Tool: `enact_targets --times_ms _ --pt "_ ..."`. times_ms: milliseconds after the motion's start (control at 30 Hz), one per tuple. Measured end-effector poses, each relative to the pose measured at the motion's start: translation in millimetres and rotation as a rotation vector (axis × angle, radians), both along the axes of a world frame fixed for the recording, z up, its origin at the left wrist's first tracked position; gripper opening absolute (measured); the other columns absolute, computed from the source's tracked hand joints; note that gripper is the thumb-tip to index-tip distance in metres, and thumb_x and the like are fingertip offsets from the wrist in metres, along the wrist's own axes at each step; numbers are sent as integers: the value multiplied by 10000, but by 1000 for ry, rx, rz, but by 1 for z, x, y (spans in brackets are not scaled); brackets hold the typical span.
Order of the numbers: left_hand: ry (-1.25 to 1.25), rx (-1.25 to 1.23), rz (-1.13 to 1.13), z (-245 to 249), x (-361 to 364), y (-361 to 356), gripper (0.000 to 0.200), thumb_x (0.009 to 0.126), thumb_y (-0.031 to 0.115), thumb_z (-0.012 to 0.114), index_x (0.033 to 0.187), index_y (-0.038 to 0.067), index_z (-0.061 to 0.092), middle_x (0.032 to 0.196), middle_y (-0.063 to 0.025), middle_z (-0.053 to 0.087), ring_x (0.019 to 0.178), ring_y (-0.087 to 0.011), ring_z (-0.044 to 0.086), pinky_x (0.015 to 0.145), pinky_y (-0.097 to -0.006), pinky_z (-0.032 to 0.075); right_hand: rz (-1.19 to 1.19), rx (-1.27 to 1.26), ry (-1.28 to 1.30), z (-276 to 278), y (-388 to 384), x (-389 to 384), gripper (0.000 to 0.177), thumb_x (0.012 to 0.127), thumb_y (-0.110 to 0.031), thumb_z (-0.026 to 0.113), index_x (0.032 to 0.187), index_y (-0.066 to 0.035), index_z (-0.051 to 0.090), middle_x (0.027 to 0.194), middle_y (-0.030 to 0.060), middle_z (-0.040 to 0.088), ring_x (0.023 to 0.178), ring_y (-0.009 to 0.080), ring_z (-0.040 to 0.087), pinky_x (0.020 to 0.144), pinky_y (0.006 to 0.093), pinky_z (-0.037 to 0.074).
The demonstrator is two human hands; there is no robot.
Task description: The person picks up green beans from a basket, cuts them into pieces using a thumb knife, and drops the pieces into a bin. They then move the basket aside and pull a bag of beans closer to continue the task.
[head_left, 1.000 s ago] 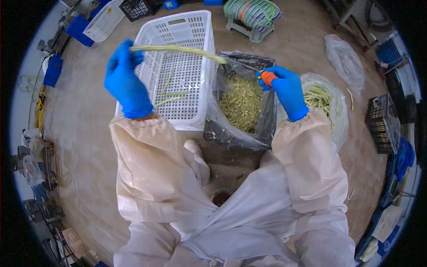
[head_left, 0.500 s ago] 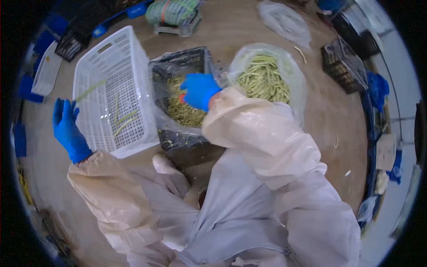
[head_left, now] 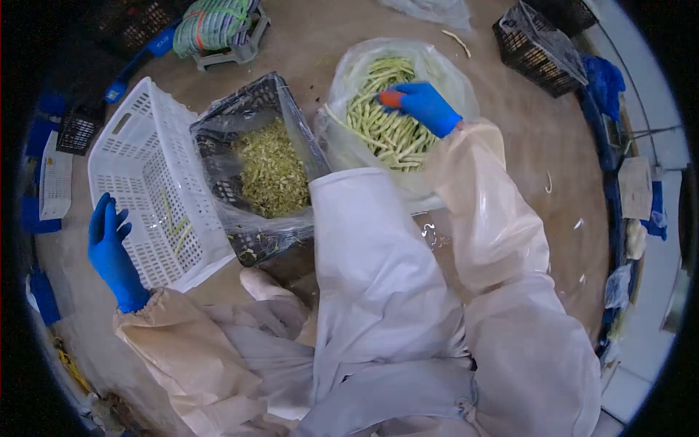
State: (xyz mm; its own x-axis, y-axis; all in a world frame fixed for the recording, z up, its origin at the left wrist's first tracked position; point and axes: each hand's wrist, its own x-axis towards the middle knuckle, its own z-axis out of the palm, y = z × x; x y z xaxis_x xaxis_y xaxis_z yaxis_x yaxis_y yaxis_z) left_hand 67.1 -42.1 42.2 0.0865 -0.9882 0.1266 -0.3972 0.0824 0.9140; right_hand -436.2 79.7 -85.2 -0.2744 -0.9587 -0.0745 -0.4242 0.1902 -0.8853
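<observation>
My left hand (head_left: 114, 251), in a blue glove, is raised with its fingers apart at the near left edge of the white crate (head_left: 204, 251); it holds nothing. Inside that crate lie a few long green beans (head_left: 175, 229). My right hand (head_left: 431, 108), gloved in blue too, is over the plastic bag (head_left: 455, 80) full of green beans (head_left: 393, 142). A small orange object (head_left: 392, 99) sticks out from its closed fingers; its kind I cannot make out. Whether the fingers also touch a bean is hidden.
Between crate and bag stands a black crate (head_left: 273, 91) lined with clear plastic, holding chopped green trimmings (head_left: 273, 171). A wrapped bundle (head_left: 215, 29) sits on a grey stand at the back. To the right is a dark crate (head_left: 539, 54). Scraps lie on the brown floor.
My right hand has moved right, from above the trimmings to the bag of beans, the orange object still in it. A bean near my left hand has gone from there. The view has shifted.
</observation>
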Motion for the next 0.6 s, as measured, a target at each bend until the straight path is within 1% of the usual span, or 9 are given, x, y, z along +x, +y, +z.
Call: enact_targets --times_ms 33,100,167,233,267,300,367,467,600 --pt "-22 -5 -5 0 -6 3 321 873 178 567 1155 26 585 1095 -65 608 889 -131 567 737 -244 437 -60 136 -52 -37 20 -29 280 800 -314 594 863 -53 677 773 125 661 678 215 633 626 351 492" --pt "-80 3 7 -2 -17 5 307 877 177 563 1140 22 596 1071 -59 620 878 -127 565 723 -243 436 3 437 296 -126 57 -87 190 783 -261 587 846 -100 666 763 140 649 680 277 633 615 382 494" --pt "-139 6 -4 -5 -23 4 308 879 182 561 1142 26 596 1071 -53 621 874 -124 561 721 -243 433 455 328 852 -176 97 -124 261 757 -241 666 970 -90 661 808 98 662 659 216 622 585 317 483" --pt "-187 22 -16 -14 -25 0 308 884 187 553 1148 33 594 1083 -48 619 865 -118 553 717 -239 428 406 176 914 -244 130 -168 263 718 -209 682 958 -104 658 838 105 660 679 264 622 599 357 488" --pt "-214 33 -25 -17 -28 0 310 885 188 553 1150 32 592 1088 -47 617 865 -117 552 716 -238 428 378 98 946 -250 133 -170 269 698 -193 690 952 -110 657 853 109 659 688 288 622 605 377 490" --pt "-239 41 -34 -18 -32 -2 312 885 189 552 1152 32 591 1093 -47 615 864 -116 550 714 -238 428 317 330 924 -254 135 -174 282 655 -174 701 925 -110 654 853 114 653 689 307 616 630 401 490" --pt "-287 62 -52 -23 -37 -6 317 888 195 549 1158 32 585 1111 -45 609 864 -114 548 711 -238 428 -93 385 489 -266 130 -168 231 698 -227 677 899 -117 652 826 127 644 681 293 614 635 397 487" --pt "-317 75 -54 -32 -42 -9 312 890 187 546 1159 33 585 1115 -43 609 861 -110 549 704 -233 428 -551 712 62 -271 101 -157 248 824 -325 547 885 -108 651 768 138 626 618 255 591 579 380 469" --pt "-369 99 -54 -38 -48 -10 304 889 166 542 1160 34 584 1114 -38 609 853 -103 552 690 -222 427 -561 777 14 -294 73 -144 261 833 -328 532 883 -102 652 760 136 625 611 249 587 573 376 466"
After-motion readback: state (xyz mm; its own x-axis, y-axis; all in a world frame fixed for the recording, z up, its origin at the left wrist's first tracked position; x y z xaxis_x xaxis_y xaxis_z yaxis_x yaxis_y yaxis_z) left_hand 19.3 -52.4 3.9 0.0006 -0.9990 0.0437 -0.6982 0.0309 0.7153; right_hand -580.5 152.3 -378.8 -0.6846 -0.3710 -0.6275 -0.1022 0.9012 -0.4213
